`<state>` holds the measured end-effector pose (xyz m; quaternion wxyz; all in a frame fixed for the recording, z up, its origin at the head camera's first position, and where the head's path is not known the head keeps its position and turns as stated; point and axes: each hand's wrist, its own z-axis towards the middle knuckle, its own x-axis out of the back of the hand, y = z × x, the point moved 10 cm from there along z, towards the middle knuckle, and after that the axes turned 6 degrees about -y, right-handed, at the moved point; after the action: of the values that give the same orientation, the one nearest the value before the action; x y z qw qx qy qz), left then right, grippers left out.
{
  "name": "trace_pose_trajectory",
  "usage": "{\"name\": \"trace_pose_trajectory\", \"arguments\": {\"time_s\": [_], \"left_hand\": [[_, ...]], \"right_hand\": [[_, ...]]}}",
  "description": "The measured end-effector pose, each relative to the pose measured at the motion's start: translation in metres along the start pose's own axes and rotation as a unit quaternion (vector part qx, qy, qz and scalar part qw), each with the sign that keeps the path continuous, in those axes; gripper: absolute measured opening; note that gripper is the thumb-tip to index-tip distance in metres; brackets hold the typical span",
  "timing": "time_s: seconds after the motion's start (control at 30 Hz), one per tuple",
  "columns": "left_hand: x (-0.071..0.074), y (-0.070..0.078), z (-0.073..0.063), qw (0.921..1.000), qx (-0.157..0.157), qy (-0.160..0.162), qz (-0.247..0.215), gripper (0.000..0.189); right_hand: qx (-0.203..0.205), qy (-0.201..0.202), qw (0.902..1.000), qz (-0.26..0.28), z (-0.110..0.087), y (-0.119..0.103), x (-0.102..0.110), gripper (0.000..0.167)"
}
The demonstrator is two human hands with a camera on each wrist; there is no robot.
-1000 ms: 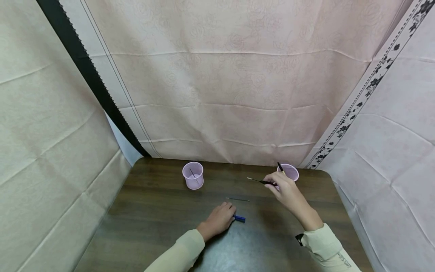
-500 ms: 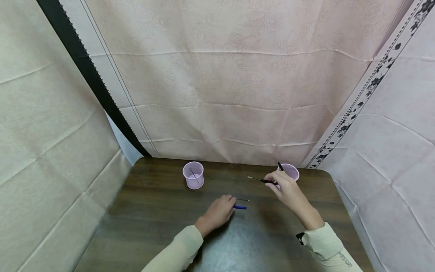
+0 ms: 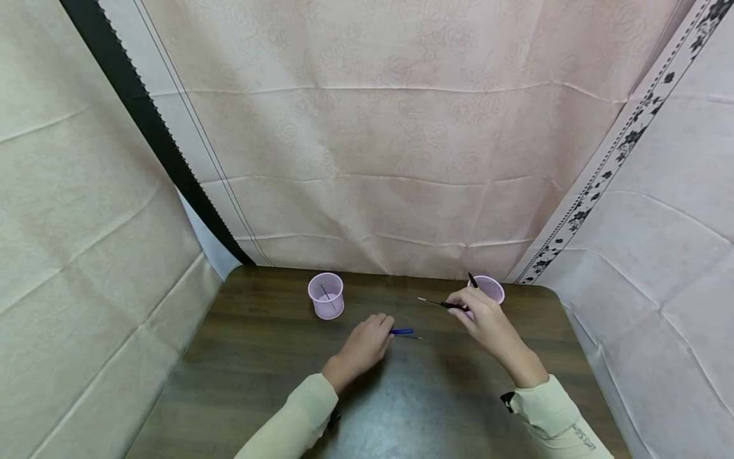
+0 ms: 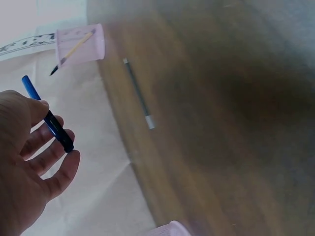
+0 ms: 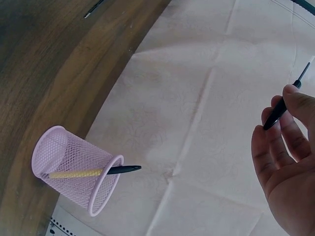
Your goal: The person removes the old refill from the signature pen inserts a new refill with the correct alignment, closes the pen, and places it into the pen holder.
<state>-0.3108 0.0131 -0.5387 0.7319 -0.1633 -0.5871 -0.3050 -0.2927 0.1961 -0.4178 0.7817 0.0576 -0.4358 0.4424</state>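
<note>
Pale patterned cloth (image 3: 401, 159) hangs behind and to both sides of the dark wooden surface (image 3: 229, 382) in front of me. Over it are both my hands, each pinching something small between thumb and fingers: my left hand (image 3: 362, 344) near the middle, my right hand (image 3: 484, 322) just before the right-hand cup (image 5: 88, 151). That mesh cup and the left-hand cup (image 3: 329, 313) are pale purple and stand upright near the far edge, well apart.

Leaning in the right-hand cup is a yellow pen (image 5: 76, 173), its black end poking past the rim; I judge it put away. I hold a blue pen (image 4: 54, 125) in my left thumb and fingers, outside both cups. My right pinches a tapered black pen piece (image 5: 276, 112), and a thin rod (image 5: 304, 73) with a pale tip juts from it, bare, so that pen looks only partly together to me.

Smallest are the refill-like sticks. One dark stick (image 3: 325, 293) leans inside the left-hand cup, seemingly dealt with. A loose refill (image 4: 138, 91) lies on the surface, apart from my left fingers and, I judge, left to deal with.
</note>
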Motion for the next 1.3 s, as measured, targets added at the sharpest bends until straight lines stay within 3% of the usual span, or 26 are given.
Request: {"name": "trace_pose_trajectory", "arguments": {"time_s": [0.33,0.7,1.0,1.3], "left_hand": [[0.047,0.001,0.008,0.9978,-0.002,0.066,-0.003,0.011],[0.082,0.005,0.015,0.9939,-0.021,0.107,-0.016,0.010],[0.098,0.009,0.015,0.9922,-0.022,0.122,-0.014,0.012],[0.101,0.011,0.015,0.9922,-0.018,0.124,-0.001,0.012]], "right_hand": [[0.006,-0.001,1.0000,-0.001,0.000,-0.001,0.001,0.031],[-0.003,-0.018,0.9998,0.009,0.003,-0.001,0.001,0.025],[0.016,-0.005,0.9999,0.005,0.004,-0.004,0.003,0.031],[0.008,-0.016,0.9998,0.001,0.005,-0.005,0.001,0.024]]}}
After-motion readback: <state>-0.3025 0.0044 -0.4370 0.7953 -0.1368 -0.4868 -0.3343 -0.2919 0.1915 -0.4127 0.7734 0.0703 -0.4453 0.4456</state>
